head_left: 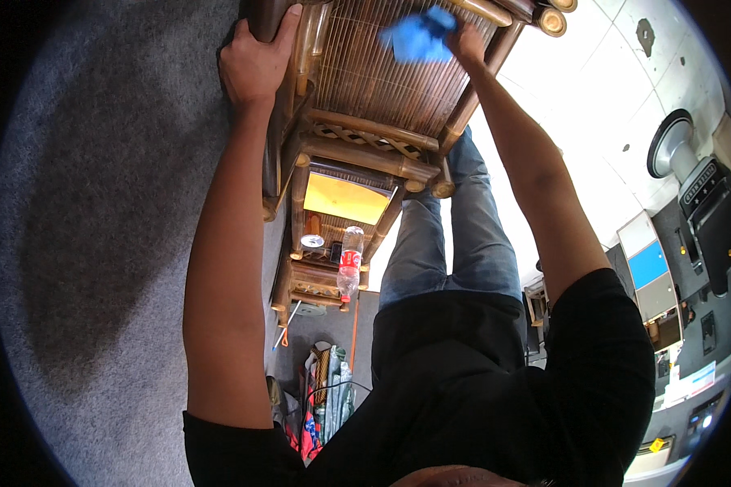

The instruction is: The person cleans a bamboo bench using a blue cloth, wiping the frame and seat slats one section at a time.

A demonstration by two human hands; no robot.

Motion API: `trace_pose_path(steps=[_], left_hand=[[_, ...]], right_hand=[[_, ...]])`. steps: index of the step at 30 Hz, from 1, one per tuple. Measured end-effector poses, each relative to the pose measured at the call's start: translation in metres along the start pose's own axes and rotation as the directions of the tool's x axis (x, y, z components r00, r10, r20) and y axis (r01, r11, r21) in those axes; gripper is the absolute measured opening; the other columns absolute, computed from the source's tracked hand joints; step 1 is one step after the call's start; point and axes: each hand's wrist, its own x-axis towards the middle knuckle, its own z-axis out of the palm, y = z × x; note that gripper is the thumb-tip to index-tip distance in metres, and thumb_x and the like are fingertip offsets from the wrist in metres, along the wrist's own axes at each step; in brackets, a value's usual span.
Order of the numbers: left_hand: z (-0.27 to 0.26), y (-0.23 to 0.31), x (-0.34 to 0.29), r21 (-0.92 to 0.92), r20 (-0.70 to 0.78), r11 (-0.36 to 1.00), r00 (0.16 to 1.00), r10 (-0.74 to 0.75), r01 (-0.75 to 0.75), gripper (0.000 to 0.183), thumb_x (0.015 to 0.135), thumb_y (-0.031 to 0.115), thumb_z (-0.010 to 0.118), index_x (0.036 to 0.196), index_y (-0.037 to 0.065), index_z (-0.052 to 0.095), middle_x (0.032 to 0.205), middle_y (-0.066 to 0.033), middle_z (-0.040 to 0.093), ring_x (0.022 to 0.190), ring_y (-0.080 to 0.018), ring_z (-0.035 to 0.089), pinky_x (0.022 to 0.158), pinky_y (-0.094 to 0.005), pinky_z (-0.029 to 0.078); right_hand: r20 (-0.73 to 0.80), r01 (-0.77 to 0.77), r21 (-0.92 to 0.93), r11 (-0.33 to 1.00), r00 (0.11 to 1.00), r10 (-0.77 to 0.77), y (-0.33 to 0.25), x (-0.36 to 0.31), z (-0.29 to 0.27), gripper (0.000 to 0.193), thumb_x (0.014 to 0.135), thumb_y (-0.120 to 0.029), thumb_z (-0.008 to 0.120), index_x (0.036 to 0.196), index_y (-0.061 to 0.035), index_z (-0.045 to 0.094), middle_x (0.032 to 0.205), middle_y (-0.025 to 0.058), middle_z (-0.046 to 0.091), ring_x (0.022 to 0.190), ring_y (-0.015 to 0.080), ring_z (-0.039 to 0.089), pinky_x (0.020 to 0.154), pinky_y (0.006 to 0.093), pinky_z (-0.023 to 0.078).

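Here, in the head view, the person's left hand point(256, 71) is closed around a dark brown, rounded bamboo rail point(265, 20) at the upper edge, its thumb along the right side and its fingers partly hidden. The right hand point(466, 45) grips a crumpled bright-blue cloth point(421, 34), blurred, which lies over the upper part of a glossy brown panel of narrow bamboo slats point(374, 85); whether the whole cloth touches the slats cannot be told. This panel is framed by thick bamboo poles, with a strip of crossed bamboo lattice point(365, 138) along its lower side in view. Below it shows a second, smaller-looking brown bamboo piece of furniture point(299, 195), bearing a flat yellow-orange sheet point(345, 198). Near the sheet are a small round white object point(312, 241) and a clear plastic bottle point(350, 239) with a red label and red cap. Blue jeans point(483, 235) and a black short-sleeved shirt point(455, 365) cover the person's body. Dark-grey fabric-like surfacing point(97, 243) spreads along the left, while pale floor tiles point(601, 73) lie on the right.
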Motion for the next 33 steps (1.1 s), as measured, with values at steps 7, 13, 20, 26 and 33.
trace_pose_path(steps=[7,13,20,26,33], left_hand=[[0.007,0.007,0.002,-0.035,-0.021,0.999,0.999,0.037,-0.038,0.075,0.082,0.069,0.07,0.097,-0.004,0.072,0.086,-0.0277,0.073,0.082,-0.046,0.073,0.073,-0.0517,0.059],[-0.005,-0.011,-0.005,0.037,-0.041,0.999,0.999,-0.001,0.002,0.077,0.081,0.069,0.071,0.098,-0.005,0.072,0.086,-0.0301,0.072,0.083,-0.0474,0.072,0.074,-0.052,0.059],[0.003,0.002,0.0,-0.037,-0.034,0.999,0.999,0.025,-0.026,0.081,0.08,0.07,0.072,0.1,-0.008,0.071,0.086,-0.0326,0.071,0.083,-0.0484,0.072,0.074,-0.052,0.059],[0.0,-0.018,-0.004,0.012,-0.064,1.0,0.998,0.023,-0.022,0.08,0.08,0.07,0.072,0.098,-0.008,0.072,0.083,-0.0321,0.071,0.08,-0.0481,0.072,0.07,-0.0518,0.059],[0.018,-0.013,0.003,0.029,-0.154,0.994,0.983,0.104,-0.101,0.083,0.08,0.07,0.072,0.1,-0.01,0.071,0.081,-0.0311,0.071,0.079,-0.0475,0.072,0.07,-0.0507,0.06]], right_hand=[[-0.154,0.136,-0.014,0.991,0.979,-0.136,-0.015,0.0,-0.009,0.052,0.091,-0.02,0.062,0.141,-0.0259,0.05,0.138,0.0247,0.054,0.114,0.0436,0.064,0.092,0.0527,0.056],[0.512,0.026,-0.195,0.98,0.855,0.079,-0.079,-0.155,0.042,0.051,0.097,-0.014,0.058,0.145,-0.0289,0.051,0.155,0.0169,0.043,0.115,0.0388,0.067,0.093,0.0474,0.058],[0.816,0.289,-0.329,0.899,0.567,0.116,-0.027,-0.185,0.071,0.041,0.095,-0.019,0.06,0.135,-0.0215,0.064,0.129,0.014,0.068,0.121,0.0353,0.066,0.099,0.0479,0.054],[0.299,-0.044,-0.104,0.994,0.951,0.074,-0.035,-0.045,0.022,0.041,0.088,-0.03,0.06,0.126,-0.0186,0.068,0.118,0.0175,0.072,0.113,0.0379,0.068,0.094,0.0473,0.056],[-0.302,0.245,0.164,0.956,0.934,-0.188,-0.037,0.029,-0.009,0.041,0.093,-0.023,0.056,0.134,-0.018,0.058,0.125,0.0242,0.065,0.107,0.0463,0.065,0.093,0.0528,0.053]])
